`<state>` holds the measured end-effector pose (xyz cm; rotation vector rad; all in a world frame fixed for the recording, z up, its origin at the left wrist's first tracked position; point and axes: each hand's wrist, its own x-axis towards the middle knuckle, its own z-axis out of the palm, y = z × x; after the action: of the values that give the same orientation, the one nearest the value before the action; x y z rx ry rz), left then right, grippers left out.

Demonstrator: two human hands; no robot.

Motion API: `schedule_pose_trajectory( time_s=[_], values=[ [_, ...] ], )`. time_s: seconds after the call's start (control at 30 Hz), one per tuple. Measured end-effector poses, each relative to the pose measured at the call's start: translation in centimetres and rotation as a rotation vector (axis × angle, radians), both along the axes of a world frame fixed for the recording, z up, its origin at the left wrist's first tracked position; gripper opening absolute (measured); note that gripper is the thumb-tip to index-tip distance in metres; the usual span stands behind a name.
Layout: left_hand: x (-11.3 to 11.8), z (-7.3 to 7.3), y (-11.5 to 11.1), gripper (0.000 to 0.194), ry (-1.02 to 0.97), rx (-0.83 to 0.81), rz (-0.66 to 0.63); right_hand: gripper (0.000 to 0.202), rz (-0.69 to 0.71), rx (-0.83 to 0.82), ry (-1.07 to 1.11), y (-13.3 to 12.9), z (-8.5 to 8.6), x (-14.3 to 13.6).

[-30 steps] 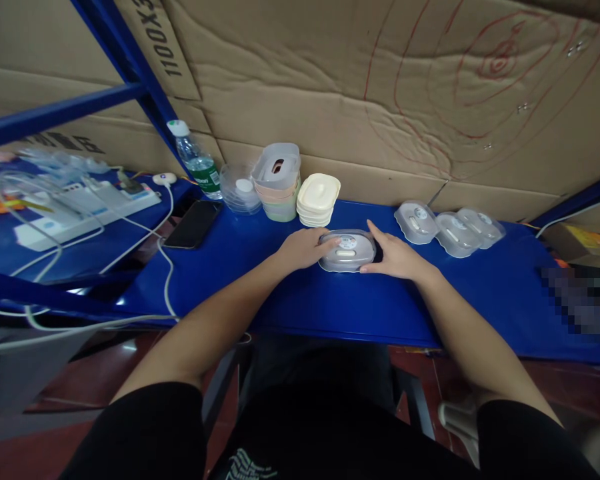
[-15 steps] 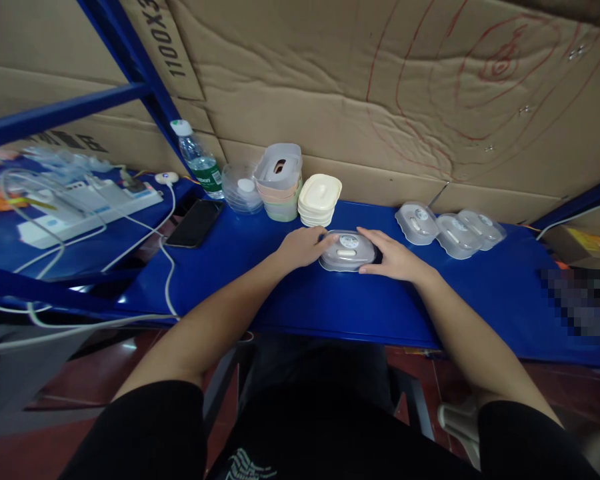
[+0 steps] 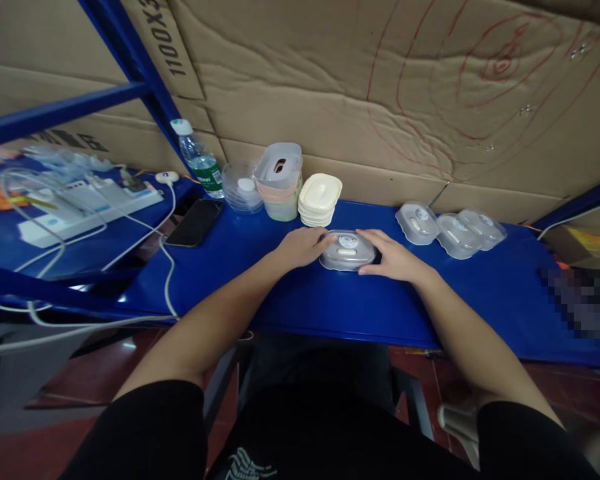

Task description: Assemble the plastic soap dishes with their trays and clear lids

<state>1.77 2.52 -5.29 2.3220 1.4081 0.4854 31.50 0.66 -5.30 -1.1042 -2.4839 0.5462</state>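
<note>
A small clear plastic box (image 3: 356,257) with a domed lid, a round white sticker and a pale oblong knob lies on the blue table in front of me. My left hand (image 3: 305,247) grips its left end, the thumb resting on the lid. At the right end my right hand (image 3: 393,257) holds it between thumb and fingers. Just behind the box stands a stack of cream plastic trays (image 3: 321,193). Three similar lidded boxes (image 3: 459,235) sit farther right.
Left of the cream trays are a stack of coloured tubs (image 3: 281,183), nested clear bowls (image 3: 243,190), a water bottle (image 3: 200,163) and a black phone (image 3: 195,223). White cables (image 3: 170,280) and a power strip (image 3: 90,213) lie at left. A cardboard wall (image 3: 305,80) rises behind the table (image 3: 330,310).
Almost nothing differs. Both hands keep their hold on the clear box, which stays in the same place.
</note>
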Motion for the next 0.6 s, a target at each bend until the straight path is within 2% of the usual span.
schedule_pose_trajectory(
  time_s=[0.13,0.23,0.27,0.33,0.43,0.47,0.5,0.53,0.6],
  values=[
    [0.1,0.3,-0.1,0.049,0.0,0.045,0.008,0.101,0.016,-0.009,0.03,0.0,0.0,0.1],
    [-1.4,1.5,0.2,0.05,-0.032,0.149,0.12,0.104,-0.012,0.021,0.016,0.1,0.0,0.0],
    [-2.4,2.2,0.4,0.053,-0.069,0.201,0.196,0.105,-0.032,0.038,-0.002,0.1,0.1,0.0],
    [-5.2,3.6,1.1,0.045,-0.217,0.367,0.398,0.106,-0.093,0.083,-0.057,0.2,0.1,0.0],
    [-10.5,5.3,2.2,0.022,-0.401,0.706,0.835,0.105,-0.276,0.175,-0.146,0.5,0.1,0.2],
    [-12.1,5.6,2.5,0.02,-0.408,0.766,0.95,0.106,-0.357,0.21,-0.166,0.6,0.0,0.4],
    [-13.6,5.6,2.8,0.025,-0.381,0.76,1.047,0.108,-0.436,0.243,-0.176,0.7,-0.1,0.5],
    [-14.8,5.5,3.0,0.029,-0.335,0.684,1.125,0.112,-0.501,0.273,-0.176,0.9,-0.2,0.7],
    [-16.4,4.9,3.3,0.042,-0.222,0.445,1.206,0.118,-0.568,0.316,-0.159,1.2,-0.4,1.0]
  ],
)
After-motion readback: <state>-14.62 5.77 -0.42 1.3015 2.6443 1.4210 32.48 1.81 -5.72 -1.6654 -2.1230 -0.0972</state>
